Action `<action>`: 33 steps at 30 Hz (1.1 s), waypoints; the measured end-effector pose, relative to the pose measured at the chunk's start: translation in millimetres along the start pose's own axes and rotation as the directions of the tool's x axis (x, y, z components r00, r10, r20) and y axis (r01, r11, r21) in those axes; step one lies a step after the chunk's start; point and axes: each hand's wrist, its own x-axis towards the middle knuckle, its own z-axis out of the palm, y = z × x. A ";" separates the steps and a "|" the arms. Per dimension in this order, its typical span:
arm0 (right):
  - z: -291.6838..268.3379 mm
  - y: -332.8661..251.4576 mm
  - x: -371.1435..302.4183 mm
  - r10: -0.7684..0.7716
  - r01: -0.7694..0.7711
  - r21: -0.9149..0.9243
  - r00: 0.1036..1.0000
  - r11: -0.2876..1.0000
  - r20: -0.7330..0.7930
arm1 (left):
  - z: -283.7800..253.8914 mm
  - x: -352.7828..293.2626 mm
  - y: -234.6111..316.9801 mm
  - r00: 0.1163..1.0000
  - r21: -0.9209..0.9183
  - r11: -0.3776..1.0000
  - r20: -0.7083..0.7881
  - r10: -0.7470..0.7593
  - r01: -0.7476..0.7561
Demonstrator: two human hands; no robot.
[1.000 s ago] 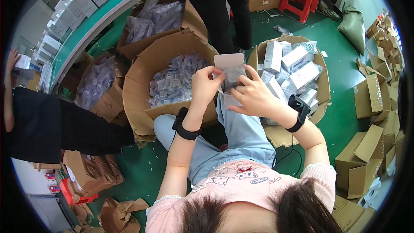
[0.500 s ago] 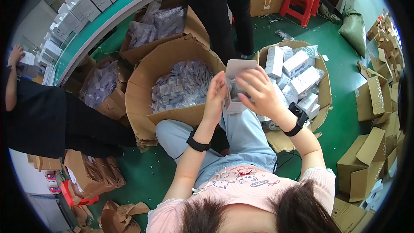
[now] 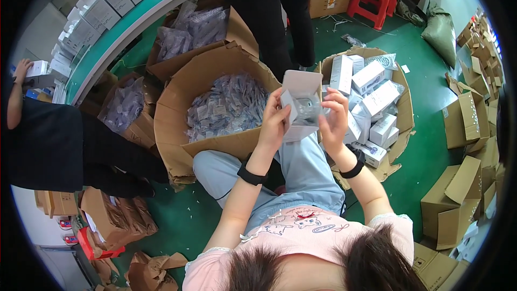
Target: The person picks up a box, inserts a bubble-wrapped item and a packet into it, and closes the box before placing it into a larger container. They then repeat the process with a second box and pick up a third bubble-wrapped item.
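Observation:
A small white box (image 3: pixel 298 133) with its lid flap raised is held above my lap. My left hand (image 3: pixel 273 121) grips its left side, thumb by the opening. On the box's right side, the fingers of my right hand (image 3: pixel 335 121) are bent against the edge. A greyish item in clear plastic (image 3: pixel 308 110) shows inside the opening; its kind I cannot make out. To the left stands a big carton (image 3: pixel 215 143) full of small clear packets (image 3: pixel 229 105). At the right is another open carton (image 3: pixel 405 134) holding several white boxes (image 3: pixel 378 98).
Plastic-wrapped items fill two cartons (image 3: pixel 186 64) beyond the left one. A green bench (image 3: pixel 105 48) carries a row of white boxes. One person (image 3: pixel 269 11) stands ahead, another (image 3: pixel 48 145) at the left. Red stools (image 3: pixel 371 0), a sack (image 3: pixel 440 31) and empty-looking cartons (image 3: pixel 452 199) lie farther right.
My right hand has come down from over the opening to the box's right side. The box's inside now shows more. At far left, the other person's hand has shifted slightly.

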 end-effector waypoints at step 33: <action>8.3 11.3 -19.4 0.124 -0.144 0.089 0.973 0.986 0.194 | -7.9 0.7 9.7 1.000 0.230 0.973 -0.002 0.027 -0.025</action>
